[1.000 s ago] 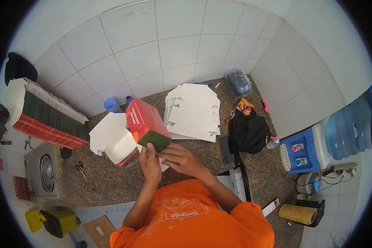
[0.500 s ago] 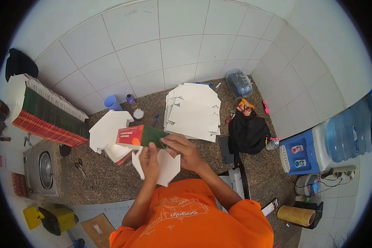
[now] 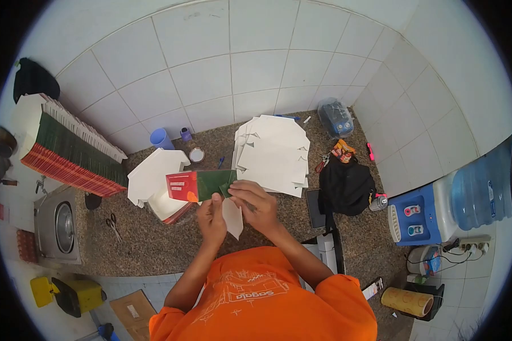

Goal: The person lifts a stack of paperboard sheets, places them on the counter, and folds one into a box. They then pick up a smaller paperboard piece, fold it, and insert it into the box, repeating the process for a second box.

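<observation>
A red and green printed carton [image 3: 183, 186] is held up in front of my body, with a white flap hanging below it. My left hand [image 3: 212, 219] grips its lower edge near the middle, thumb on the printed side. At the green end, my right hand [image 3: 255, 206] pinches the carton, its fingers over a folded green tab. Behind the carton, to the left, lie white card pieces [image 3: 156, 173] and a white-lined carton [image 3: 168, 206]. A pile of flat white card sheets [image 3: 274, 153] rests beyond my right hand.
A tall stack of folded cartons [image 3: 77, 150] stands at the left, near the sink [image 3: 57, 227]. Scissors [image 3: 113, 226], a blue cup [image 3: 161, 139] and a tape roll [image 3: 197, 154] lie on the counter. At right are a black bag [image 3: 347, 187] and a water dispenser [image 3: 421, 213].
The white flap below the carton has swung and now looks narrower. My right hand has moved up over the green end. The whole view has shifted slightly.
</observation>
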Available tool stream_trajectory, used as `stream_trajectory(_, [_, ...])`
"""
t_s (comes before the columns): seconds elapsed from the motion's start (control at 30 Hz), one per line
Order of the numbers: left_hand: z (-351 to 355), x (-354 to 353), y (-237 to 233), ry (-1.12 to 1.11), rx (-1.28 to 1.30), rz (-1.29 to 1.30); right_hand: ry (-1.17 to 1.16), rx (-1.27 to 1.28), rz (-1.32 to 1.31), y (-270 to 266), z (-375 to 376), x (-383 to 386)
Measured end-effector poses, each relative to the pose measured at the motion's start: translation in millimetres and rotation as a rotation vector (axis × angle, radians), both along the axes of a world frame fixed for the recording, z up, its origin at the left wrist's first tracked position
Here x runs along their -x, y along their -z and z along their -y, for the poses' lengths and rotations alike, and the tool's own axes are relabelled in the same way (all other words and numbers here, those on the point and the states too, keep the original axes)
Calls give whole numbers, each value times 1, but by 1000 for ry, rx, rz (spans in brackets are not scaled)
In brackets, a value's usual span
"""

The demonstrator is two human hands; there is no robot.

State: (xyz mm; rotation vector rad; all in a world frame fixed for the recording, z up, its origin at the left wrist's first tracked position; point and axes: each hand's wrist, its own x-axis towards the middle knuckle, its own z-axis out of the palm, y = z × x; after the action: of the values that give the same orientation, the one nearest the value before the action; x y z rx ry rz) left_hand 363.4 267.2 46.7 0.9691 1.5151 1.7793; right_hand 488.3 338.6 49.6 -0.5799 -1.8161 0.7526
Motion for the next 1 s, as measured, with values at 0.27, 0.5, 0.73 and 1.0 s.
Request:
stream_trajectory(0.27, [7,11,20,317,45,398,4,-95,31,-22,-24,-3])
stream_trajectory(0.5, [32,108,-113,447,-34,-178,-792,597,-94,-47,-72,-47])
stream_trajectory(0.73, [26,93,85,1333,315,294,-1053,720,-78,-42,-74,-13])
stream_trajectory(1.0, [48,62,37,309,9,176,-199,837,-34,44,-6,-56])
